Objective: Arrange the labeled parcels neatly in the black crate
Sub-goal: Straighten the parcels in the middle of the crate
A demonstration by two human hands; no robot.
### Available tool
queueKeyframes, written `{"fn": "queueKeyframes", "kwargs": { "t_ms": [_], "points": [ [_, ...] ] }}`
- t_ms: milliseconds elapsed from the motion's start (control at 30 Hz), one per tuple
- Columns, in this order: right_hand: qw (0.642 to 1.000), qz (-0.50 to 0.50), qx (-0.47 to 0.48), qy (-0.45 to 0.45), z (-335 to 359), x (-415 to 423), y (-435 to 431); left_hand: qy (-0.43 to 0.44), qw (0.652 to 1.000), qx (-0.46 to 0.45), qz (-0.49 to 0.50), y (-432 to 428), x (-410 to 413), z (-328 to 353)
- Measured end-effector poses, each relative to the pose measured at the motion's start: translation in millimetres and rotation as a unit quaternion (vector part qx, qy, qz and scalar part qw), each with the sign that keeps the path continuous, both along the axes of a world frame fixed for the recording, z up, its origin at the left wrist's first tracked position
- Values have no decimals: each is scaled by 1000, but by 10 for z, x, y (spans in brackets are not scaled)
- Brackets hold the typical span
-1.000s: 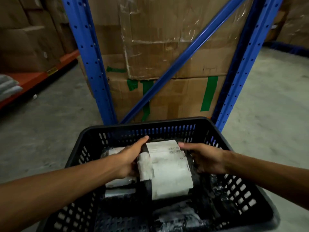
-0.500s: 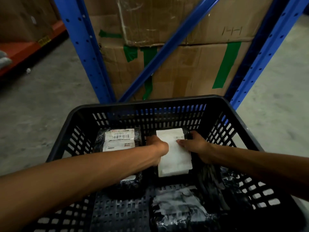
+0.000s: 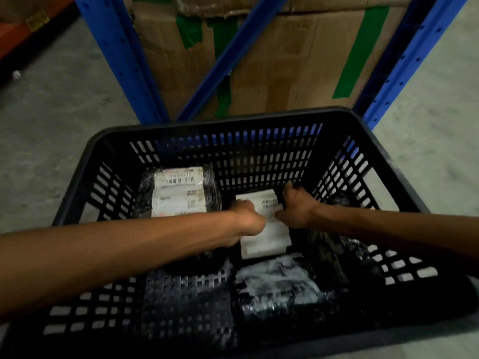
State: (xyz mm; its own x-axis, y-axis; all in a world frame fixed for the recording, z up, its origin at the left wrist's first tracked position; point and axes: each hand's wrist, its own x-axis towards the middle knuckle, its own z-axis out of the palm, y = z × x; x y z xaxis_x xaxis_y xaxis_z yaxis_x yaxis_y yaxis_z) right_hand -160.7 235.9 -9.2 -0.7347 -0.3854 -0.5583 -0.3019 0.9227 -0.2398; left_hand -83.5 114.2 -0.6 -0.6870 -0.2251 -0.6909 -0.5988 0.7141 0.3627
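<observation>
A black slotted crate fills the lower view. Deep inside it, near the far wall, lies a black-wrapped parcel with a white label. My left hand grips its left edge and my right hand grips its right edge, both low in the crate. To its left lies another black parcel with barcode labels, partly hidden by my left forearm. A crumpled black parcel rests in the near right part. More black wrapping lies along the right wall under my right forearm.
Blue rack uprights and a diagonal brace stand just behind the crate, with taped cardboard boxes between them. Grey concrete floor lies on both sides. An orange shelf beam runs at the far left.
Both hands have lowered the labeled parcel from rim height down to the crate's floor near the far wall. My view has tilted downward and closer to the crate.
</observation>
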Motion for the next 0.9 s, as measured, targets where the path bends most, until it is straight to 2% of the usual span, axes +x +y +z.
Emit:
{"fn": "queueKeyframes", "kwargs": {
  "t_ms": [100, 200, 267, 367, 500, 567, 667, 733, 800, 833, 900],
  "points": [
    [980, 191, -24, 51, 407, 260, 217, 31, 987, 41, -153, -41, 438, 231],
    [954, 288, -25, -79, 699, 538, 421, -23, 952, 88, -294, -114, 907, 271],
    [927, 343, 34, -147, 773, 779, 486, -25, 941, 87, -325, -172, 1197, 229],
    [910, 384, 99, -124, 659, 882, 613, -6, 936, 76, -343, -160, 1237, 58],
    [913, 397, 68, -67, 541, 901, 683, 44, 934, 67, -349, -122, 1204, -22],
    [916, 395, 26, -64, 553, 885, 709, 70, 948, 83, -301, -125, 1210, 7],
    [930, 345, -47, -114, 656, 697, 764, 65, 965, 142, -210, -204, 1129, 211],
    [939, 248, -140, -191, 788, 498, 809, 67, 971, 192, -127, -269, 1047, 402],
    [932, 108, -259, -229, 912, 314, 842, 89, 951, 292, 38, -339, 895, 535],
    [915, 15, -313, -255, 952, 242, 849, 95, 927, 342, 121, -372, 783, 598],
    [830, -150, -416, -342, 1006, 155, 827, 71, 900, 375, 212, -440, 544, 749]
  ]
}}
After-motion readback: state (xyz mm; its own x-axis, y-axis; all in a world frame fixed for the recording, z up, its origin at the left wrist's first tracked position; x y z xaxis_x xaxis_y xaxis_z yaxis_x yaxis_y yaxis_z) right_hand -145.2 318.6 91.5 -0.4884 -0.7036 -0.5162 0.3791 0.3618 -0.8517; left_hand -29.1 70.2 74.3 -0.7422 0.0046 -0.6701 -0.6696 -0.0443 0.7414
